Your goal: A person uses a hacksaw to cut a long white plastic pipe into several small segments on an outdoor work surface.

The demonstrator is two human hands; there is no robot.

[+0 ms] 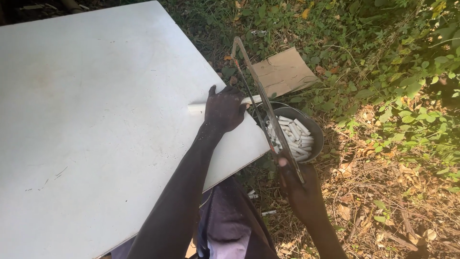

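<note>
Left hand is pressed flat on the white pipe, fingers spread over it, pinning it down at the right edge of the table with the short end poking out past that edge. Right hand is wrapped tight around the handle of the hacksaw, and the blade runs across the pipe just beyond the left hand's fingertips, right where the table stops. Below that overhang sits a dark round bowl on the ground, already holding a heap of short white cut pieces; a few strays lie in the dry leaves nearby, and a scrap of cardboard rests in the weeds behind. To cut well here, I'd judge the pipe needs firm downward weight close to the blade so it can't roll, long even strokes with the frame kept upright, and the overhang held directly above the bowl.
</note>
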